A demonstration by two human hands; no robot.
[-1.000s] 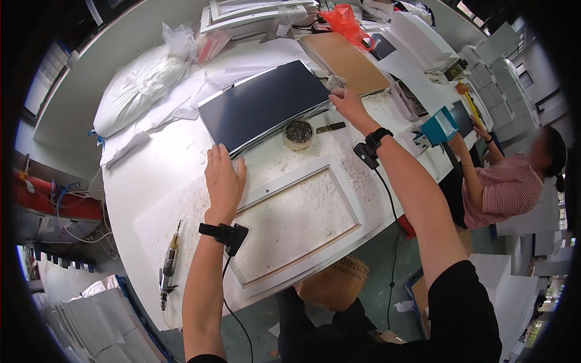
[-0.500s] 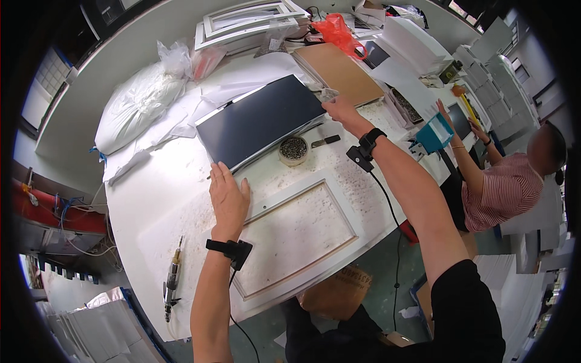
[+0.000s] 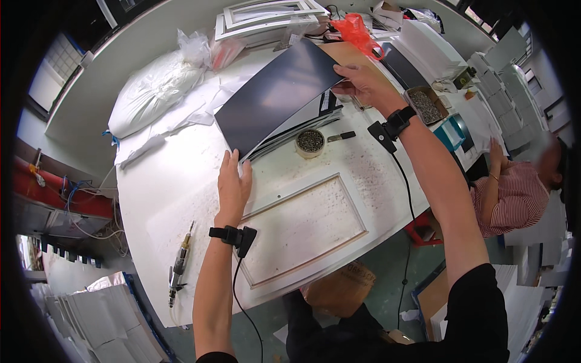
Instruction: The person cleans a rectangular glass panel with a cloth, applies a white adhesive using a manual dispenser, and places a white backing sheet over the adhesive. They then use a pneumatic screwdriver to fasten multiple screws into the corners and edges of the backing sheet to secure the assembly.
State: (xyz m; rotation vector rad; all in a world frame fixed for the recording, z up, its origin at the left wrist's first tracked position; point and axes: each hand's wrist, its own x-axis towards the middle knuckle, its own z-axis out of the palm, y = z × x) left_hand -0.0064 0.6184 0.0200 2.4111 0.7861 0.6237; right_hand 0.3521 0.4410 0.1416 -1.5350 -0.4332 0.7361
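Note:
A glossy dark panel [image 3: 275, 91] is tilted up at its right side, above a stack of panels with pale edges [image 3: 296, 128]. My right hand [image 3: 366, 85] grips its right corner, thumb on top and fingers beneath. At the near left corner, my left hand [image 3: 233, 187] holds the edge between fingers and thumb. A round tub of small metal pieces [image 3: 310, 143] stands just in front of the stack, beside a dark-handled flat blade [image 3: 342, 137]. Nearer me lies a white frame with a recessed centre [image 3: 302, 230].
A pen-shaped power screwdriver [image 3: 180, 266] lies at the table's left. Behind are a full white sack [image 3: 154, 91], white frames [image 3: 272, 18] and a red plastic bag [image 3: 357, 33]. A tray of small metal pieces [image 3: 426, 106] stands right, near a seated co-worker in a striped shirt [image 3: 514, 196].
The dark panel's right side has risen off the stack, held by my right hand, exposing the layers below. The co-worker's hands have drawn back from the teal container.

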